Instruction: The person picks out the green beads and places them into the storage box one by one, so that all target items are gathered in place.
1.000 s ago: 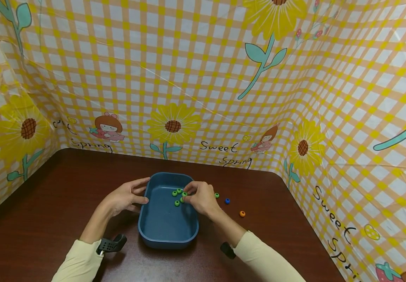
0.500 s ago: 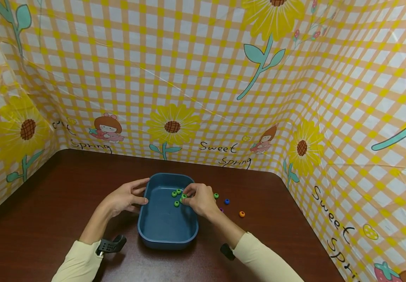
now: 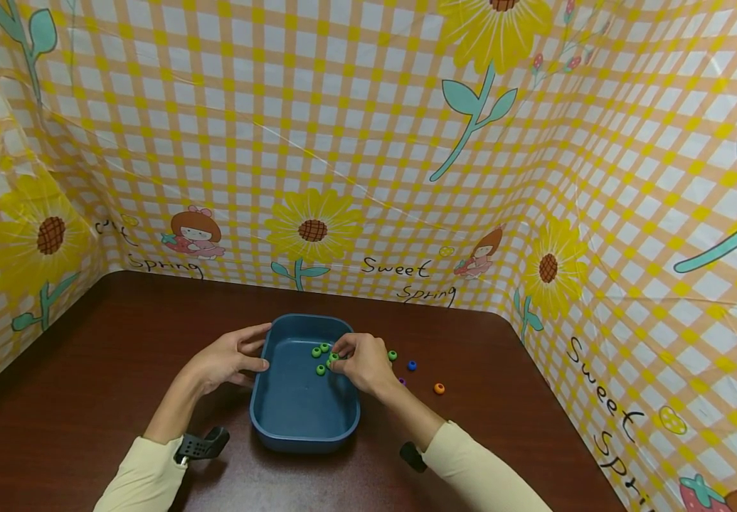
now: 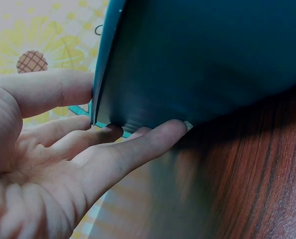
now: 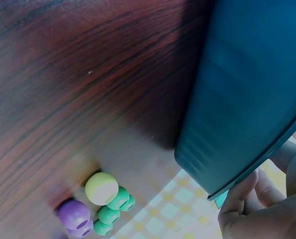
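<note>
A blue rectangular bin (image 3: 306, 409) stands on the table with several green beads (image 3: 316, 353) inside it. My left hand (image 3: 230, 359) is at its left side. In the left wrist view, the fingers (image 4: 143, 147) lie fairly straight against the outer wall, and the thumb meets the rim. My right hand (image 3: 366, 361) reaches over the right rim and pinches a green bead (image 3: 334, 358) between thumb and fingers, just by the other beads. In the right wrist view, the bin wall (image 5: 237, 94) and the hand's own fingers hide that bead.
Right of the bin lie a green bead (image 3: 393, 355), a blue bead (image 3: 412, 365), an orange bead (image 3: 439, 389) and a partly hidden purple bead (image 3: 402, 382). A patterned cloth (image 3: 375, 213) walls the dark wooden table (image 3: 170, 313) behind and at both sides.
My right hand sinks very slightly with the green bead between its fingertips, then stays put. A purple bead comes into sight beside the right wrist. The left hand and bin hold still.
</note>
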`<action>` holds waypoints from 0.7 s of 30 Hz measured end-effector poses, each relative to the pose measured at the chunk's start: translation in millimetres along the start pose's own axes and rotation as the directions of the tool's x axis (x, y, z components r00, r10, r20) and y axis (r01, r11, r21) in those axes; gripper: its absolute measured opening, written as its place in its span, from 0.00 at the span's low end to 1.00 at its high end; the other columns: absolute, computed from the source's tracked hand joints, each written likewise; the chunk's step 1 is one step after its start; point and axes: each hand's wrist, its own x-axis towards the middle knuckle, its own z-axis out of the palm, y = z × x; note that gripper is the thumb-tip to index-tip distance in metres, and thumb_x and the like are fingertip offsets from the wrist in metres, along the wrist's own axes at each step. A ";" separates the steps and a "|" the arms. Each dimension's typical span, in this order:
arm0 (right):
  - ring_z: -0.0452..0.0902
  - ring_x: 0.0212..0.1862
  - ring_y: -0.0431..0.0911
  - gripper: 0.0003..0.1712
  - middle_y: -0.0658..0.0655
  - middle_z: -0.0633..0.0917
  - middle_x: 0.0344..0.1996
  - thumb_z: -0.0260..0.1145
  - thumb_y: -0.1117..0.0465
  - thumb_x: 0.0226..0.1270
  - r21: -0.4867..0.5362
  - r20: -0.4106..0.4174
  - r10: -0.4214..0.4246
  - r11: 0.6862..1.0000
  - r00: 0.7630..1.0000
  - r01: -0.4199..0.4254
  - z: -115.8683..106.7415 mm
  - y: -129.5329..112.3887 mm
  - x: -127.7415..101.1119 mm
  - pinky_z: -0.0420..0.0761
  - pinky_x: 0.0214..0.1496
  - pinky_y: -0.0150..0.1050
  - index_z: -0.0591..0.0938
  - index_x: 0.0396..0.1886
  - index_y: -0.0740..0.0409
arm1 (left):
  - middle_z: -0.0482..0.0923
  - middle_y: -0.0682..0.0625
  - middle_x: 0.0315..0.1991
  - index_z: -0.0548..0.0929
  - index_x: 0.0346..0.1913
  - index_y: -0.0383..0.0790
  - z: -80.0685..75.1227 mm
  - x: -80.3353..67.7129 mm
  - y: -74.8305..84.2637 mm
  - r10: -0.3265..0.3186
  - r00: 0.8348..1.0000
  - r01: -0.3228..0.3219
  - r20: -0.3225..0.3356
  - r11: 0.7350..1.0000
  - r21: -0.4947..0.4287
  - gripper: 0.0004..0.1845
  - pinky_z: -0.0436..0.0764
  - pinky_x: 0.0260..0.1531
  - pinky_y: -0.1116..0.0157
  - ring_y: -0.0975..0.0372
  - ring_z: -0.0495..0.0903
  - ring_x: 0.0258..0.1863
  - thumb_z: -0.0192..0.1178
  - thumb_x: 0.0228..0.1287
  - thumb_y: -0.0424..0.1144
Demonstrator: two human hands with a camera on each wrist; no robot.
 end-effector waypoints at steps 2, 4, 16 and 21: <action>0.85 0.39 0.46 0.07 0.54 0.90 0.33 0.77 0.63 0.58 -0.002 0.000 -0.001 1.000 1.000 0.001 -0.1 -0.1 0.0 0.85 0.39 0.39 0.90 0.37 0.57 | 0.55 0.28 0.76 0.51 0.81 0.35 0.1 0.1 0.1 0.000 1.000 0.000 -0.001 1.000 0.002 0.43 0.85 0.46 0.42 0.34 0.76 0.63 0.61 0.67 0.25; 0.84 0.38 0.46 0.07 0.54 0.90 0.33 0.77 0.63 0.58 -0.002 0.001 0.000 1.000 1.000 0.000 -0.3 -0.4 0.0 0.85 0.38 0.39 0.90 0.37 0.57 | 0.55 0.28 0.76 0.51 0.81 0.34 0.3 0.1 0.1 0.000 1.000 0.000 -0.001 1.000 0.001 0.43 0.85 0.46 0.42 0.34 0.76 0.63 0.61 0.67 0.25; 0.84 0.38 0.46 0.07 0.54 0.90 0.33 0.78 0.63 0.58 -0.001 0.001 0.006 1.000 1.000 -0.006 -0.2 -0.7 -0.1 0.84 0.38 0.38 0.89 0.36 0.57 | 0.55 0.29 0.77 0.51 0.81 0.35 0.1 0.1 -0.4 -0.004 1.000 0.004 -0.004 1.000 -0.002 0.43 0.85 0.45 0.43 0.34 0.76 0.63 0.61 0.67 0.24; 0.84 0.38 0.46 0.09 0.57 0.90 0.34 0.78 0.63 0.57 0.005 0.008 0.011 1.000 1.000 -0.011 -0.2 -0.5 0.1 0.84 0.38 0.38 0.89 0.38 0.59 | 0.56 0.28 0.76 0.51 0.81 0.34 0.5 0.1 -0.3 -0.002 1.000 0.002 -0.005 1.000 -0.002 0.43 0.85 0.46 0.42 0.34 0.76 0.63 0.61 0.67 0.24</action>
